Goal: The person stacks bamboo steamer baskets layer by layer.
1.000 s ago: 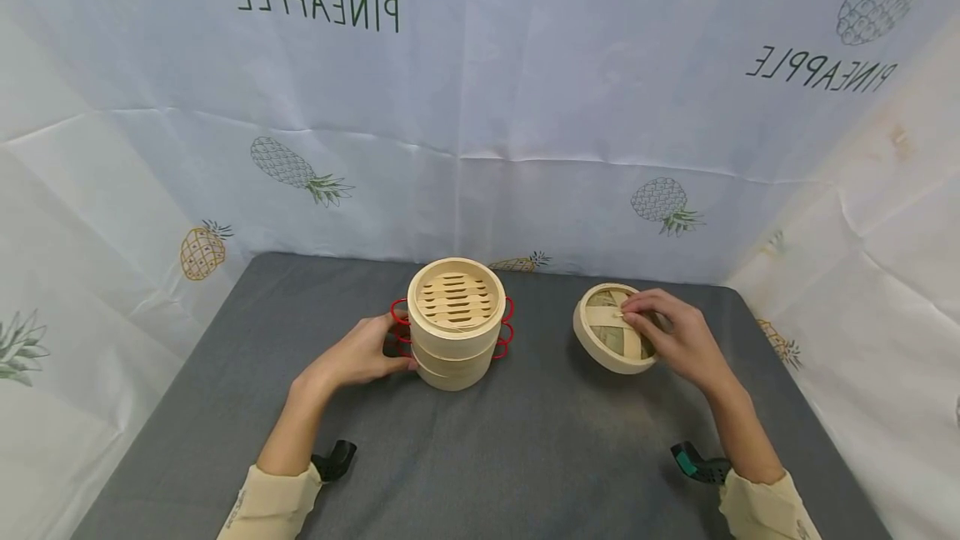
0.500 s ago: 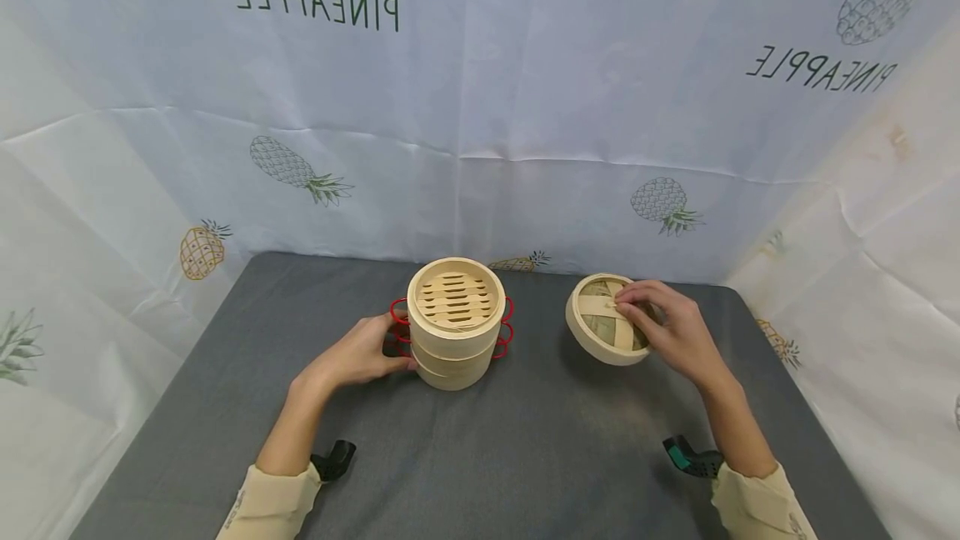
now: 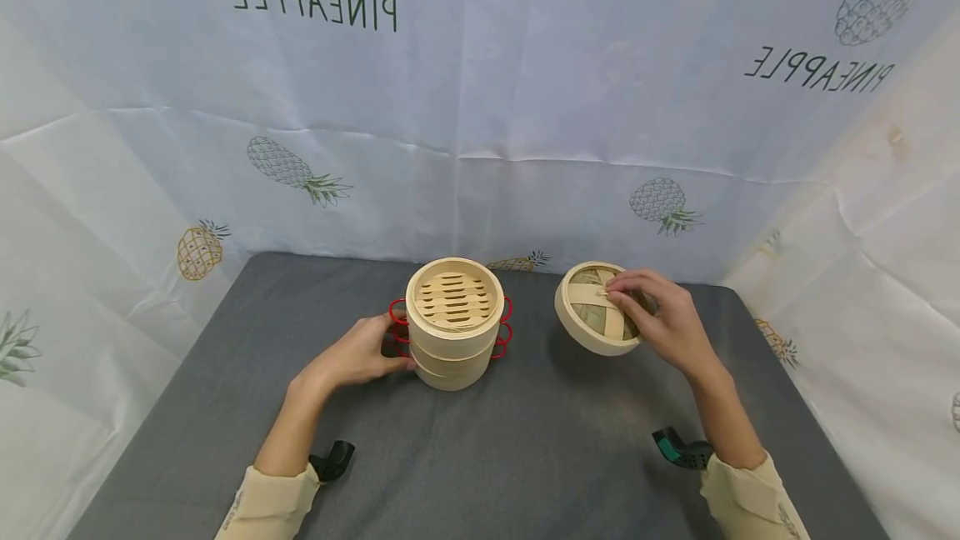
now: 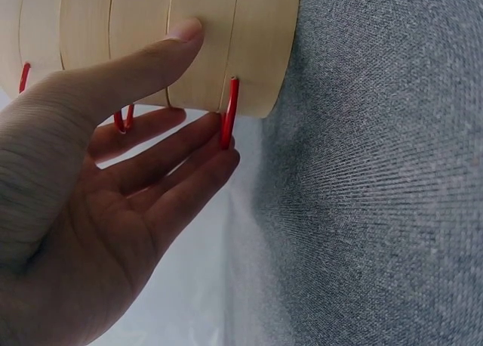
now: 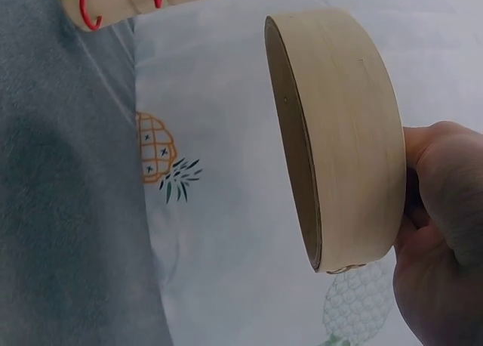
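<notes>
A stack of round bamboo steamer baskets (image 3: 457,348) stands upright on the grey cloth, with red loop handles down both sides and a slatted top tier. My left hand (image 3: 363,352) holds its left side. In the left wrist view, the thumb lies along the bamboo wall while the fingers (image 4: 192,187) bend behind, by the red handles. To the right, my right hand (image 3: 660,319) pinches the woven bamboo lid (image 3: 592,296) at the middle of its top. That lid (image 5: 347,134) is off the table and tilted; its hollow underside partly shows in the right wrist view.
A grey cloth covers the table (image 3: 487,473). White curtain (image 3: 525,107) printed with pineapples hangs right behind the table and along both sides. Black devices are strapped at both wrists.
My right hand has carried the lid leftward and a little up, closer to the steamer stack. The left hand and the stack have stayed in place.
</notes>
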A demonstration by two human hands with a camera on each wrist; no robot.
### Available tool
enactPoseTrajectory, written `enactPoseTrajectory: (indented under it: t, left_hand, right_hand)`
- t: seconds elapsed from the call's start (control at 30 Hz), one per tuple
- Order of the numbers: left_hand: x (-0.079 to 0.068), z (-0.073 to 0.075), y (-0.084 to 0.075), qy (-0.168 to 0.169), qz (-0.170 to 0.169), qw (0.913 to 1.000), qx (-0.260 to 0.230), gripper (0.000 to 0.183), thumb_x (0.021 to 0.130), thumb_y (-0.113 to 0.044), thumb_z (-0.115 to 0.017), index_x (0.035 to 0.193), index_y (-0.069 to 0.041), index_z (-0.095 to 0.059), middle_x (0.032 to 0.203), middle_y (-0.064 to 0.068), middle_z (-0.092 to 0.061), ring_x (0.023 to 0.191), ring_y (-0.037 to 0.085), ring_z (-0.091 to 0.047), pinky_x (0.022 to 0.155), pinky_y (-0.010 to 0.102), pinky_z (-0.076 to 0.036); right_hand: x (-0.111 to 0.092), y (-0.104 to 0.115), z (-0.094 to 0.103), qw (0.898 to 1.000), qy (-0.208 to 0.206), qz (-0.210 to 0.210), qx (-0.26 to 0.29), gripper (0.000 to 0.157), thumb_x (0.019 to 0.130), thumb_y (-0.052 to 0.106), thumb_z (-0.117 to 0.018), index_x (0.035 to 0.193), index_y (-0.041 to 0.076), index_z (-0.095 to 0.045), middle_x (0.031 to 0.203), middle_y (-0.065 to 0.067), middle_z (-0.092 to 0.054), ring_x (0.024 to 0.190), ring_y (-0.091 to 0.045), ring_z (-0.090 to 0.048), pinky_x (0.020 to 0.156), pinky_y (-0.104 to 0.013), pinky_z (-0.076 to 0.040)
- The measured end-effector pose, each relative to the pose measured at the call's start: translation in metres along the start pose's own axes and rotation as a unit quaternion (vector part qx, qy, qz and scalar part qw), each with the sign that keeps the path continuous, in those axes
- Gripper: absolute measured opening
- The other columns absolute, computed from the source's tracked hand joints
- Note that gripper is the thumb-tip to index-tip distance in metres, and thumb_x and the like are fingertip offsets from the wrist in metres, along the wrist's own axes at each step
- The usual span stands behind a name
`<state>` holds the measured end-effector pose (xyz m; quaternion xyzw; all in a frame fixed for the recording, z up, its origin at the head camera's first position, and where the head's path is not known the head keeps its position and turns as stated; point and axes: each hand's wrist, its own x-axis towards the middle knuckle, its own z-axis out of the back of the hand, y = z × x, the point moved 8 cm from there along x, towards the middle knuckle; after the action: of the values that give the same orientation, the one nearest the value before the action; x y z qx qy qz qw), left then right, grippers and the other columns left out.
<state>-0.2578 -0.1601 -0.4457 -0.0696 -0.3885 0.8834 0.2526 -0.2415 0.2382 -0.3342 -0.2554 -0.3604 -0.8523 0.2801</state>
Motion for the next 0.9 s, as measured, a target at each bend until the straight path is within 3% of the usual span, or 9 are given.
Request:
enactPoseTrajectory:
  t: [0.9]
  left_hand:
    - [-0.001, -0.001, 0.0, 0.001, 0.001, 1.0, -0.009, 0.058, 0.087, -0.013, -0.092, 0.136, -0.001, -0.063, 0.127, 0.018, -0.078, 0.112, 0.033, -0.08, 0.096, 0.048, -0.067]
  right_hand:
    - [0.028, 0.027, -0.014, 0.999, 0.006, 0.025, 0.047, 0.027, 0.09, -0.017, -0.076, 0.107, 0.003, -0.081, 0.112, -0.014, -0.078, 0.116, 0.005, -0.065, 0.101, -0.005, -0.051]
